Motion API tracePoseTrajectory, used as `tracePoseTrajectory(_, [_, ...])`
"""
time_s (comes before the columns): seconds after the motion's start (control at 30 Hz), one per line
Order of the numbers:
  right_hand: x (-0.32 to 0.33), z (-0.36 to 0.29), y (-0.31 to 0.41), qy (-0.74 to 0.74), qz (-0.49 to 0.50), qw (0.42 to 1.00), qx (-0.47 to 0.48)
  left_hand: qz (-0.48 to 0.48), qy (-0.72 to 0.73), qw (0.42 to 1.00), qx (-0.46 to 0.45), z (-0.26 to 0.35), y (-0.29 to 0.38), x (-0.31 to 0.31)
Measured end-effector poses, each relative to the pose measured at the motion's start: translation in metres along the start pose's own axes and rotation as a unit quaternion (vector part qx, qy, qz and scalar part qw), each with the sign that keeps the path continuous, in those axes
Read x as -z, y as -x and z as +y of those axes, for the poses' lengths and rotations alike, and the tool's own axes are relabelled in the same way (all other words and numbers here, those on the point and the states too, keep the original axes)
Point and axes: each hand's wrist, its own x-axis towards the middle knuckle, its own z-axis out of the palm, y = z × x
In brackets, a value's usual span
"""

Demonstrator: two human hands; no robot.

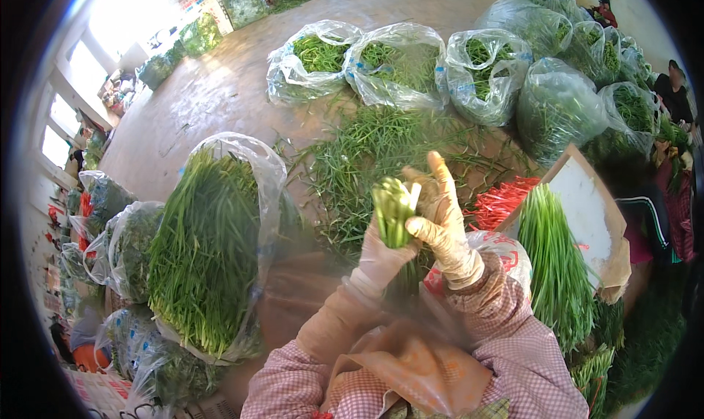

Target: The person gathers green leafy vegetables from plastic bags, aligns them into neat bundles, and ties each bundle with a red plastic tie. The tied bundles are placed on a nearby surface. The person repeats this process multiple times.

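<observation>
My left hand (379,257), in a pale glove, grips a bunch of green stems (393,213) with the cut ends up. Its leafy part is mostly hidden below my hands. Close beside the bunch, my right hand (443,221) wears a stained yellowish glove. Its fingers are spread, and the thumb is at the stems; whether it touches them I cannot tell. To the right, a neat pile of green leafy stalks (555,265) leans on a white board (588,199). A bundle of red ties (500,202) lies just beyond my right hand.
Loose green trimmings (374,149) cover the floor ahead. At left stands an open clear bag (275,171) packed with long greens (203,254). More filled bags (396,61) line the far side and the right. A person (676,92) is at the far right edge.
</observation>
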Motion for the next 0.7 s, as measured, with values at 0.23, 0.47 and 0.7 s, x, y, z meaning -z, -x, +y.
tracePoseTrajectory(0.23, [-0.004,0.026,0.055,0.270,-0.088,0.950,-0.129,0.139,0.005,0.990,0.025,0.045,0.004,0.004])
tracePoseTrajectory(0.47, [0.011,0.050,0.089,-0.122,0.017,0.982,-0.146,0.195,0.141,0.954,0.180,0.028,-0.001,-0.033])
tracePoseTrajectory(0.7, [0.039,-0.029,0.109,0.038,0.095,0.976,-0.192,0.166,0.239,0.948,0.130,0.021,-0.064,-0.057])
